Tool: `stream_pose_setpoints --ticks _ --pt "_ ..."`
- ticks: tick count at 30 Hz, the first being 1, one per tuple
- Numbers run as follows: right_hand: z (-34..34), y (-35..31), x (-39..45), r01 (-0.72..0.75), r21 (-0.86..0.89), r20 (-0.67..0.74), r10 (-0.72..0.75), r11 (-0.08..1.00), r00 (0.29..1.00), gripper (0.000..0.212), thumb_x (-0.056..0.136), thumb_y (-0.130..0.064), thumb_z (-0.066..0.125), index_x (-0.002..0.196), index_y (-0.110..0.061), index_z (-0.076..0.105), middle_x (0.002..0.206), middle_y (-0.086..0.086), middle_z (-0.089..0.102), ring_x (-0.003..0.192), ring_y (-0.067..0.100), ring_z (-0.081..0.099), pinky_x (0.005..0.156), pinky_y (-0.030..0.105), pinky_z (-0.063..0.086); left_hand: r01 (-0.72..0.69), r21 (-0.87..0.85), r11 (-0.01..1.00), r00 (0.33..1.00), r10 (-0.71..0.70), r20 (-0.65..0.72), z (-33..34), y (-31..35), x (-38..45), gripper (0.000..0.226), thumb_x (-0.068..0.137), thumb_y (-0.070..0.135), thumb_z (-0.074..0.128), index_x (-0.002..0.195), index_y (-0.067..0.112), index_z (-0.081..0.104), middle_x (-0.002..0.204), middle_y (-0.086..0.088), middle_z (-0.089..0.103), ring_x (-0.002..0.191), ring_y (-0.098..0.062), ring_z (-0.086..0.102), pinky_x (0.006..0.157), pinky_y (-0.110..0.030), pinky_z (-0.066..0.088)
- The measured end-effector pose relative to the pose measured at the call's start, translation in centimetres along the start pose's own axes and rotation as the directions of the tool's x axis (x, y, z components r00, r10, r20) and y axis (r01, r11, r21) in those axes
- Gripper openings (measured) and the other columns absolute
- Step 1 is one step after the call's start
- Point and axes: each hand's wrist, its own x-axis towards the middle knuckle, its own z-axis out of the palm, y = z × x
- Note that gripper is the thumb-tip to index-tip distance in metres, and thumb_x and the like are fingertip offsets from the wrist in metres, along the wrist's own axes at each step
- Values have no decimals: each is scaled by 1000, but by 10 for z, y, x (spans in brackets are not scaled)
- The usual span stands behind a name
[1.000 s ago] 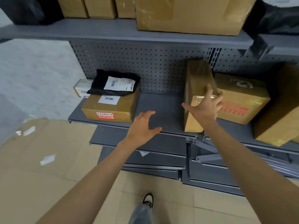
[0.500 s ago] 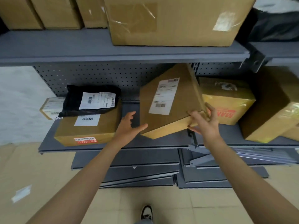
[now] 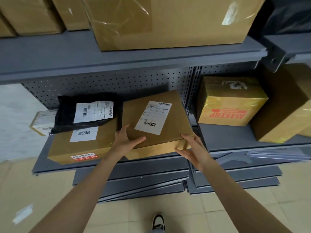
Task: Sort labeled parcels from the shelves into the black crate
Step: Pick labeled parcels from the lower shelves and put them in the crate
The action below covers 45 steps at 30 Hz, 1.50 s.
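Down low, a shoe (image 3: pixel 158 221) stands on the floor tiles (image 3: pixel 218 214), right under the shelf edge. Just above it, the left hand (image 3: pixel 125 140) holds the near left corner of the labeled box (image 3: pixel 156 125), with the thumb on top and the fingers curled under. The right hand (image 3: pixel 190 149) holds the near right corner, its fingers bent around the front edge. So each grip is closed on the box. The box sits on the middle shelf (image 3: pixel 235 140) and sticks out over the front. The grips are only at the corners, so the box could tip and drop onto the foot when it comes off. It lies just beside the flat box (image 3: pixel 82 145), so it could bump it and shake the black bag (image 3: pixel 87 111) on top. Farther right is the makeup box (image 3: pixel 230 101). The black crate is not in view, so the carry may need a turn.
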Motion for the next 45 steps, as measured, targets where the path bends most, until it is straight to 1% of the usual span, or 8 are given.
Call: stream_pose_setpoints --ticks 16,21,25,29,33,37,42,45 --pt "-3 11 38 6 -591 -141 -110 806 984 60 89 -37 59 141 -19 36 110 8 52 101 26 54 79 36 50 -6 390 921 997 35 -68 23 9 36 83 80 29 68 146 14 19 148 -20 15 137 -38 11 111 -47 20" --pt "-33 -64 23 198 -713 -375 -606 672 702 49 88 -37 58 128 -11 45 125 16 45 112 36 49 91 38 40 -259 364 895 961 276 7 55 81 38 72 84 44 60 141 16 27 143 -10 29 133 -31 23 106 -46 27" --pt "-71 -143 15 94 -878 -374 -795 470 478 55 88 -36 57 132 -8 41 141 22 30 125 39 32 100 40 28 -296 73 952 949 285 138 105 149 43 78 84 52 56 146 24 18 154 -4 16 140 -27 19 111 -47 24" --pt "-118 -201 27 12 -934 -259 -699 357 666 71 88 -42 57 144 -12 25 153 22 13 138 41 18 110 43 21 -245 -44 969 954 249 168 158 207 52 83 86 54 52 149 24 6 158 -3 8 143 -25 14 113 -42 18" --pt "-143 -222 43 107 -818 -230 -492 565 840 81 88 -44 56 150 -23 8 154 15 17 138 37 24 111 43 25 -20 -298 954 980 77 184 189 232 57 68 87 48 54 142 19 26 145 -10 39 129 -30 41 106 -49 35" --pt "-155 -220 44 114 -758 -269 -467 643 842 87 86 -46 58 150 -19 6 153 13 19 137 33 30 108 37 30 108 -504 857 977 2 213 192 232 46 38 89 25 59 123 19 43 128 -4 50 120 -27 49 87 -41 52" --pt "-161 -197 20 240 -679 -195 -485 694 853 88 75 -63 60 147 -28 24 145 9 28 130 31 35 104 34 29 58 -625 778 964 118 237 171 196 15 82 80 -4 61 146 24 22 133 -3 51 116 -21 55 88 -35 52" --pt "-160 -182 6 299 -587 -144 -461 752 876 78 75 -69 55 141 -35 32 134 2 32 120 24 40 98 30 29 -47 -552 833 970 169 173 156 174 -6 84 72 -11 67 140 25 34 122 5 57 113 -17 57 89 -30 51"
